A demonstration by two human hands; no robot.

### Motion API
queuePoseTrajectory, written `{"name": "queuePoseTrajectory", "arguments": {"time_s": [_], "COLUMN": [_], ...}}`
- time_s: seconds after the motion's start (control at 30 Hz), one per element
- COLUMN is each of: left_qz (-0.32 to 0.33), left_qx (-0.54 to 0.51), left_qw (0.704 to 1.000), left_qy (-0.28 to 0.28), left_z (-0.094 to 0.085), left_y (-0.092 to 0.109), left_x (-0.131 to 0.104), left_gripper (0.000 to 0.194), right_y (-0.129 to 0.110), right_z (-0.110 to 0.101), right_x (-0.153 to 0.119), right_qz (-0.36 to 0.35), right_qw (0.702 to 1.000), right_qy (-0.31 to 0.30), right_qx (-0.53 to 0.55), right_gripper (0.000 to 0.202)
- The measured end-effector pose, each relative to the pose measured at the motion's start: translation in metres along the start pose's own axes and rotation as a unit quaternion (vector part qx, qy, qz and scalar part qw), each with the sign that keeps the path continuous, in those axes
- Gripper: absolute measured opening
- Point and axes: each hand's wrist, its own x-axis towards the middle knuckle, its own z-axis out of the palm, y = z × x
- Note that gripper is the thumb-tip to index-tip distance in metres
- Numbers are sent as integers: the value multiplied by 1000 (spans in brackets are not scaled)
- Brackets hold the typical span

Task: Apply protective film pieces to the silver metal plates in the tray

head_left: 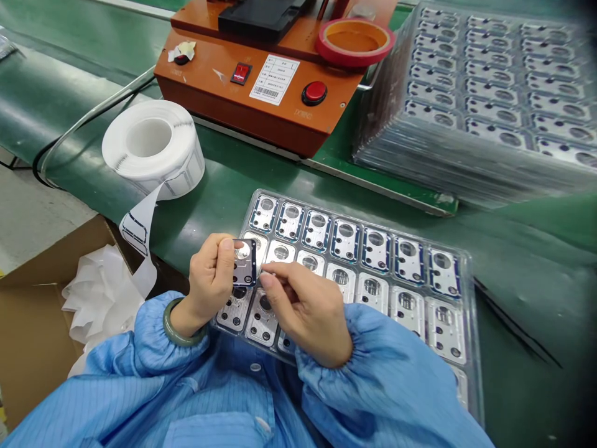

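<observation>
My left hand is closed and pinches a small metal plate with a dark border, a round opening and small dark holes, held tilted up. Close to the plate's right edge is my right hand, thumb and forefinger drawn together; anything between them is too small to make out. Below both hands lies a clear plastic tray with rows of similar metal plates. The upper row has dark blue borders, while the rows beneath look plain silver. My hands and sleeves hide part of the tray.
A white roll of stickers stands left, its loose strip hanging toward a cardboard box holding crumpled backing paper. Behind are an orange machine, red tape and stacked filled trays. Black tweezers lie right.
</observation>
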Motion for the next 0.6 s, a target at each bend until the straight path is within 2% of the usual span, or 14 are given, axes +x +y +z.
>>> {"name": "queuePoseTrajectory", "arguments": {"time_s": [0.1,0.27,0.47,0.6], "left_qz": [-6,-8,-18,-7], "left_qx": [-5,-5,-11,-22], "left_qw": [1000,1000,1000,999], "left_qy": [6,-1,-1,-31], "left_z": [0,-1,-1,-2], "left_y": [0,1,1,1], "left_x": [0,1,3,2], "left_gripper": [27,28,30,27], "right_y": [-1,0,1,1], "right_z": [1,0,-1,0], "right_x": [3,6,8,9], "right_qz": [60,77,117,160], "right_qw": [992,978,962,953], "right_qy": [-79,-162,-174,-140], "right_qx": [75,108,176,216], "right_gripper": [15,20,21,16]}}
